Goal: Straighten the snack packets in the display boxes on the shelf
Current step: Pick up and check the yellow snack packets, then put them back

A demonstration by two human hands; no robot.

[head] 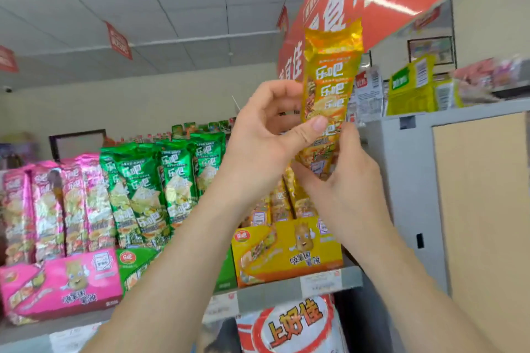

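A: Step?
B: Mid-straighten, I'd say. One yellow packet [329, 80] is out and held in the air above the yellow box [286, 249], upright, top leaning a bit right
A: Hands?
B: The left hand [266, 137] pinches it at the middle, thumb flat on the front, fingers curled behind. The right hand [350, 180] grips the bottom end, fingers round it
A: Packet look?
B: Long, narrow, shiny foil. Gold top seal crinkled and flared, white lettering down the front. Light and slippery, my guess
A: Next?
B: Probably lower it into the yellow box, bottom first, face out, in line with the other yellow ones standing there. Needs a gap between them; can't see one, the hands block it
A: Rest of the shelf [272, 292]?
B: The green packets [160, 180] lean left in their box, the pink packets [57, 203] stand fairly even. Green likely still to do
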